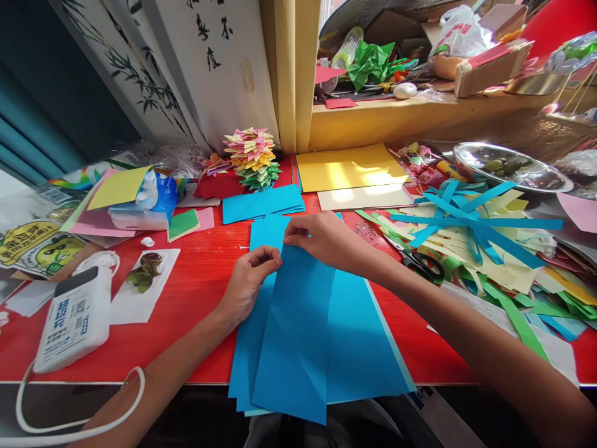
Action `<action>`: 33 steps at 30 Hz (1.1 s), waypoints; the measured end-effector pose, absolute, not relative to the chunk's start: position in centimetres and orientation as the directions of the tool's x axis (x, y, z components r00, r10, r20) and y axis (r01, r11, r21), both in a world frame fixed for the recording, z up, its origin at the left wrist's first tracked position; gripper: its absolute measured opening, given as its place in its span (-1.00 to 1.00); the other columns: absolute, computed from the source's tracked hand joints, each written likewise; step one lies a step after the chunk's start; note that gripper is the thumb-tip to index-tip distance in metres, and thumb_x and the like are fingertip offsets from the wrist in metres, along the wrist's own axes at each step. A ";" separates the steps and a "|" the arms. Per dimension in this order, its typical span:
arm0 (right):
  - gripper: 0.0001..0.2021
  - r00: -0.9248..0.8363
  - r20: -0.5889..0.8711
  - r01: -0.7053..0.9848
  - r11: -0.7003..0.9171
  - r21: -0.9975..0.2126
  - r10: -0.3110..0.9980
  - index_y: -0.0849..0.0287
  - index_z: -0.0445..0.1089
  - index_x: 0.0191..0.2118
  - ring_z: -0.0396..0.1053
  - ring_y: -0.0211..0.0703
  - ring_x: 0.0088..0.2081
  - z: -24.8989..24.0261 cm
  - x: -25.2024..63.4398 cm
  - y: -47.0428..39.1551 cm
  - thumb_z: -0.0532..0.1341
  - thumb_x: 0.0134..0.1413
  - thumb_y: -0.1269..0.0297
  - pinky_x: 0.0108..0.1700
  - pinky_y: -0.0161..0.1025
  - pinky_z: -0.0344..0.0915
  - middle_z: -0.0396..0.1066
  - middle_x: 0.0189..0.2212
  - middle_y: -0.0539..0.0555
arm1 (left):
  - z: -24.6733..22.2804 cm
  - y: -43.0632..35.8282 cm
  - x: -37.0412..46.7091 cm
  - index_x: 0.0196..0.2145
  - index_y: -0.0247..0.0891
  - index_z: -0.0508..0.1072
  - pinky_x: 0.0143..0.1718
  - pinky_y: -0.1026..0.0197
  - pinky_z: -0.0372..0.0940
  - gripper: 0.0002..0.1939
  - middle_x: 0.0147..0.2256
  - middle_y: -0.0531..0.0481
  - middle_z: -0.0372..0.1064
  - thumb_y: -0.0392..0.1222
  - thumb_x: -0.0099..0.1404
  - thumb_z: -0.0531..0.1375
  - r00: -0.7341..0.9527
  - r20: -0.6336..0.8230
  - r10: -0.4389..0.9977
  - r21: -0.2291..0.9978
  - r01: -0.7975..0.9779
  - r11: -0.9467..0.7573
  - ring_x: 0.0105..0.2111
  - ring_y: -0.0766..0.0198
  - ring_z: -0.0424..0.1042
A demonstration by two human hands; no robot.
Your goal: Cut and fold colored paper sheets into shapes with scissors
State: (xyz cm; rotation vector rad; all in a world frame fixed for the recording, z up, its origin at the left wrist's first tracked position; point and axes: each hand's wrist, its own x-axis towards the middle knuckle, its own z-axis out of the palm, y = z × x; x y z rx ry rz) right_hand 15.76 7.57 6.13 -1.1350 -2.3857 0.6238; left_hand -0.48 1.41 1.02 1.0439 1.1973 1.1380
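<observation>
A long blue sheet of paper (296,323) with a crease across its lower part lies on top of a stack of larger blue paper sheets (366,345). My right hand (321,239) pinches the top edge of the upper sheet. My left hand (249,280) is closed in a pinch at its upper left edge. The near ends of the sheets hang over the table's front edge. Just beyond my hands lie folded blue papers (262,204).
Scissors (422,264) lie at right among paper strips (485,255), near a metal bowl (513,167). A folded-paper ornament (254,158) and yellow paper (349,168) are at the back. At left, a white power bank (74,320) trails a cable (135,404).
</observation>
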 end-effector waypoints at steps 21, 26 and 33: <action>-0.85 -0.630 0.105 0.594 0.564 -0.573 0.770 0.25 0.47 -0.38 0.23 -0.34 -0.50 6.0 17.2 8.8 0.20 0.09 0.29 -0.46 -0.37 0.05 0.40 -0.50 -0.01 | 0.4 1.3 -0.3 -0.47 -0.27 0.40 -0.44 0.32 0.11 -0.82 -0.47 0.09 0.24 -0.12 0.03 0.27 0.071 -0.180 0.981 0.983 -0.032 0.183 -0.47 0.40 0.17; -0.84 -0.591 0.188 0.591 0.579 -0.562 0.785 0.23 0.47 -0.40 0.24 -0.30 -0.50 6.6 18.5 9.9 0.21 0.05 0.25 -0.46 -0.33 0.05 0.39 -0.52 0.00 | 0.5 1.2 -0.3 -0.44 -0.26 0.42 -0.41 0.34 0.14 -0.84 -0.44 0.08 0.25 -0.14 0.05 0.27 0.103 -0.194 0.976 0.978 -0.064 0.201 -0.44 0.39 0.20; -0.80 -0.550 0.199 0.601 0.550 -0.579 0.811 0.23 0.49 -0.41 0.27 -0.27 -0.47 7.4 19.8 10.6 0.20 0.05 0.22 -0.42 -0.29 0.09 0.39 -0.52 0.00 | 0.5 1.1 -0.4 -0.43 -0.24 0.42 -0.43 0.34 0.14 -0.86 -0.41 0.09 0.27 -0.14 0.06 0.27 0.133 -0.205 0.970 0.974 -0.074 0.216 -0.44 0.39 0.20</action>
